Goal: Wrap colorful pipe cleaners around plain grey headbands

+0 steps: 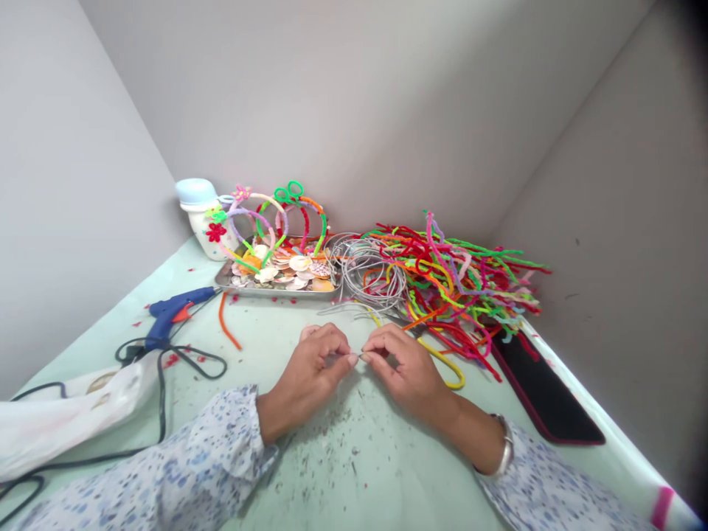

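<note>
Centre of frame, low: left hand (310, 369) and right hand (401, 365) meet fingertip to fingertip above the table (354, 457). Both pinched shut on a short thin piece (359, 356), too small to identify; possibly wire. It spans the gap between the thumbs, long axis left-right, equally near both hands. Other fingers curled in. Just beyond the right hand, toward upper right: grey wire coils (365, 273) and a heap of coloured pipe cleaners (459, 273). A yellow pipe cleaner (448, 365) passes beside the right hand.
</note>
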